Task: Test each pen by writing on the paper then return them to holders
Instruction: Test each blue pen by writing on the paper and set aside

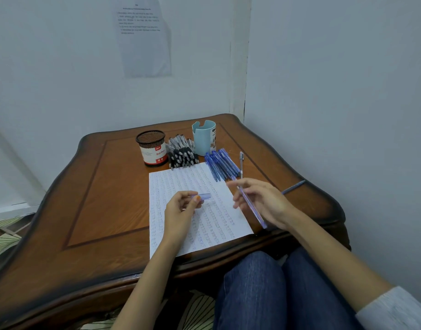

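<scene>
A sheet of paper covered in rows of scribbles lies on the wooden table. My left hand pinches a translucent blue pen cap above the sheet. My right hand holds an uncapped blue pen over the paper's right edge, its barrel slanting toward me. Behind the paper lie a pile of black pens and a row of blue pens. A black mesh holder with a red and white label and a light blue holder stand at the back.
A single grey pen lies right of the blue row, and another pen rests near the table's right edge. Walls close in behind and to the right. My knees in jeans sit against the table's front edge.
</scene>
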`<action>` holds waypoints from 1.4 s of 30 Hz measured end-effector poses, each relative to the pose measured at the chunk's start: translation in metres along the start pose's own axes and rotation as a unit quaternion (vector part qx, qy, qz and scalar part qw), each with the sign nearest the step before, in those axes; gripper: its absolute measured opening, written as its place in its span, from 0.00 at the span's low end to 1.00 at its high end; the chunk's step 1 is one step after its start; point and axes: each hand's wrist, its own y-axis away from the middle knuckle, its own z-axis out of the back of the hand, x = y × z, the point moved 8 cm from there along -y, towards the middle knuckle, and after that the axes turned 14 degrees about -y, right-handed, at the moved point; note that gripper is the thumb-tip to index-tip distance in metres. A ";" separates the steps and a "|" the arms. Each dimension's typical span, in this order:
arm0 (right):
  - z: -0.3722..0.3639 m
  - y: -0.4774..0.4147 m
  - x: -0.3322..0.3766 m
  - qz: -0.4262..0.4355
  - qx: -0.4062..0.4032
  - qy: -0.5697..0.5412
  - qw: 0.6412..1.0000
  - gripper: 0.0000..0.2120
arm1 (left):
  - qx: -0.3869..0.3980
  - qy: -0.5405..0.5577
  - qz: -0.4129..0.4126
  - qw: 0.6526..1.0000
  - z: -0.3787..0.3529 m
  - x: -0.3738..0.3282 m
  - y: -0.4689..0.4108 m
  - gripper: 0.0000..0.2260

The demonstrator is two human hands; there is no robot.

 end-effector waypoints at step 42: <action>0.021 -0.011 -0.025 0.100 -0.156 0.201 0.962 0.22 | 0.029 -0.271 -0.123 0.954 -0.023 -0.007 0.004 0.06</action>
